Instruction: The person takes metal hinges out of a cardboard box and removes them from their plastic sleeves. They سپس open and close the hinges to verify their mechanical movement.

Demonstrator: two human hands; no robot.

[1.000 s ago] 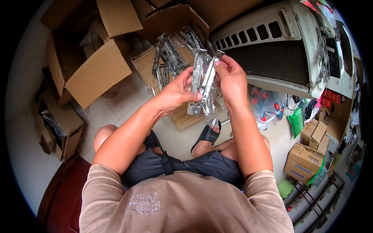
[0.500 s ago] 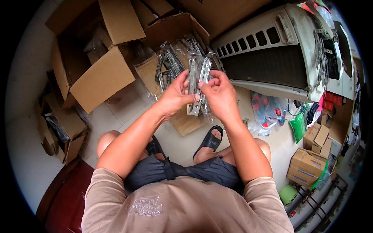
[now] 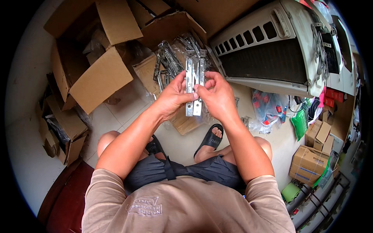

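Two long metal brackets with holes stand side by side, nearly parallel, in front of me. My left hand [image 3: 173, 99] is closed round the left metal bracket [image 3: 189, 83], its thumb pressed across the front. The right metal bracket [image 3: 201, 68] is gripped by my right hand [image 3: 216, 95], thumb in front and fingers curled behind. Their lower ends lie almost level, and both upper ends carry a bent tab. Just beyond my hands, a pile of similar metal brackets [image 3: 171, 60] and clear plastic fills an open cardboard box [image 3: 163, 29].
Another open cardboard box [image 3: 101, 79] stands to the left, flaps spread. At the right lies a large white slatted appliance casing [image 3: 252, 46]. Plastic bags [image 3: 266, 108] and a taped carton [image 3: 309, 165] sit farther right. My sandalled feet [image 3: 211, 141] rest on the tiled floor below.
The right bracket has swung from a slant to nearly upright, beside the left one. Their lower ends have come level. Both hands have shifted slightly left and keep their hold.
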